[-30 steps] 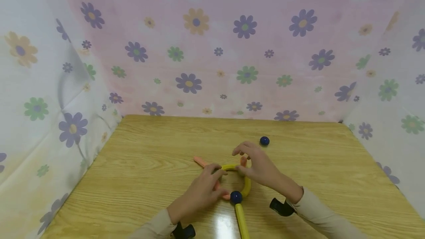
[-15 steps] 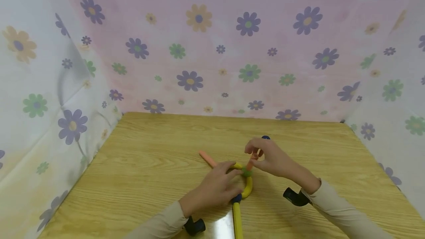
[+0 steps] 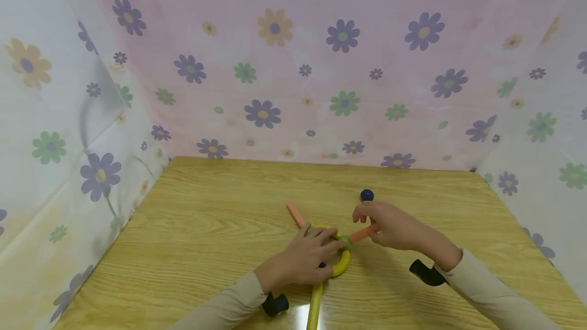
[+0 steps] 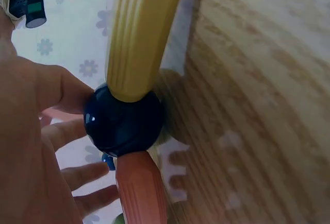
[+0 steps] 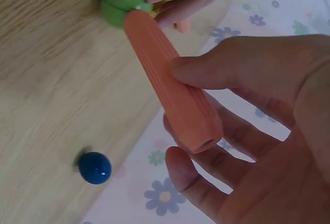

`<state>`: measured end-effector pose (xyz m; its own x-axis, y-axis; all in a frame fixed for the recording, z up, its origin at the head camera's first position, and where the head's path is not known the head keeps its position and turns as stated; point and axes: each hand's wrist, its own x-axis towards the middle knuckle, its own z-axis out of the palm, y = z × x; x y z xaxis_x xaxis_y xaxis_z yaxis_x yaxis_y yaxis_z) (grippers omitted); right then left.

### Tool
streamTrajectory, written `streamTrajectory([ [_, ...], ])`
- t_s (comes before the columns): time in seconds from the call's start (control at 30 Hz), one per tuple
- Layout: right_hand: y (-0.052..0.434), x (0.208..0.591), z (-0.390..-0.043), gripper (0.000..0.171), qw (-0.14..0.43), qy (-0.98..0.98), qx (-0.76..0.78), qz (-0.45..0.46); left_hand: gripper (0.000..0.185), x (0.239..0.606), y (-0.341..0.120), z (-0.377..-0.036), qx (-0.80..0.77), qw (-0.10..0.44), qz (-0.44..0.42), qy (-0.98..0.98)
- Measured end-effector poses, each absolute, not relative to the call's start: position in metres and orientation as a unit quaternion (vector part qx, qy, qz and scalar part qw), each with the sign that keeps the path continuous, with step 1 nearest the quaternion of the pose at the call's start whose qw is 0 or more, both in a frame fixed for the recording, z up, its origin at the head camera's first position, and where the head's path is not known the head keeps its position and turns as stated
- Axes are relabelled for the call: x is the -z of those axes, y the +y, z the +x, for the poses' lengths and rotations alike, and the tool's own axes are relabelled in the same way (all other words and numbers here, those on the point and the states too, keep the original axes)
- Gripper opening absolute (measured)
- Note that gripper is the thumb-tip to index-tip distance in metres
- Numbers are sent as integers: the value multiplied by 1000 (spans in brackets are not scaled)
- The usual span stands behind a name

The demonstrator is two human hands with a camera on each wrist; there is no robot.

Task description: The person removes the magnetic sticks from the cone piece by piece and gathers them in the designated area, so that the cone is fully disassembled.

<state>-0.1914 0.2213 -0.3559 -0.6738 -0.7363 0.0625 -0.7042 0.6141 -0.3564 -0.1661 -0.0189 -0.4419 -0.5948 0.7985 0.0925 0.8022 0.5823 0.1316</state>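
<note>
Pinching the first orange stick (image 3: 364, 233) between thumb and fingers, that's the right grip (image 3: 396, 225), and only the right-wrist view catches the dark hole in its end! Over at the left grip (image 3: 302, 258), fingers spread, thumb against a dark blue ball (image 4: 124, 121); the left-wrist view alone reveals a second orange stick (image 4: 142, 188) meeting that ball. The pinched one's long axis slants leftward and slightly nearer the wearer from the right grip, tip at a green ball (image 3: 346, 243). Counting up: three orange sticks, with the third orange stick (image 3: 295, 214) poking out beyond the left grip; two dark blue balls, the loose ball (image 3: 367, 195) on the table (image 3: 220, 248) just beyond the right grip; two green balls; one straight yellow stick (image 3: 314, 304), running from the left grip towards the wearer.
</note>
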Motion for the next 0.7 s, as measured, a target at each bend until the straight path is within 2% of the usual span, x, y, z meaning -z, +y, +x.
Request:
streamTrajectory([
  [0.2, 228, 374, -192, 33, 72, 902, 160, -394, 58, 440, -16, -168, 55, 11, -455, -889],
  [0.43, 230, 398, -191, 14, 42, 908, 160, -384, 68, 439, -12, -169, 25, 13, -454, -891],
  [0.7, 231, 412, -189, 18, 19, 907, 196, -372, 61, 433, -14, -172, 18, 5, -454, -891],
])
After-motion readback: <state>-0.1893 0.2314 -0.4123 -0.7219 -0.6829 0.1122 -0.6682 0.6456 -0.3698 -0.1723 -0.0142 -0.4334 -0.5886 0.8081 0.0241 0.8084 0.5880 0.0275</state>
